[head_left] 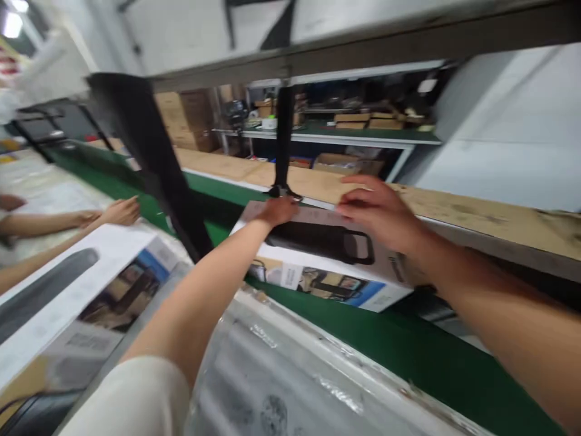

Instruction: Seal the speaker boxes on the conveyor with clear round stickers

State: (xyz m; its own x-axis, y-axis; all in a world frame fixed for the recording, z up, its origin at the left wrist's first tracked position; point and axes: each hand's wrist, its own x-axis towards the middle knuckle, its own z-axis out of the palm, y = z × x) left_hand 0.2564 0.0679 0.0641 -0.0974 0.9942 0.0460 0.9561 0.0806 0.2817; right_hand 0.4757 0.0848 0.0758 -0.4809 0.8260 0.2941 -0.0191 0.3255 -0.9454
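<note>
A white printed carton (327, 269) lies on the green conveyor belt (372, 339), with a long black device pictured on its top and colour photos along its near side. My left hand (279, 211) rests on the far left part of the carton's top; its fingers are blurred and partly hidden. Over the far right edge of the same carton hovers my right hand (374, 209), fingers apart and holding nothing. A second carton (104, 236) with a similar print stands to the left, beside my left arm.
Another person's hand (120, 212) is beyond the left carton. A black post (149, 163) rises by the belt, and a thinner black post (284, 133) stands behind my carton. In front is a plastic-covered surface (272, 375). Shelves with boxes (351, 120) are behind.
</note>
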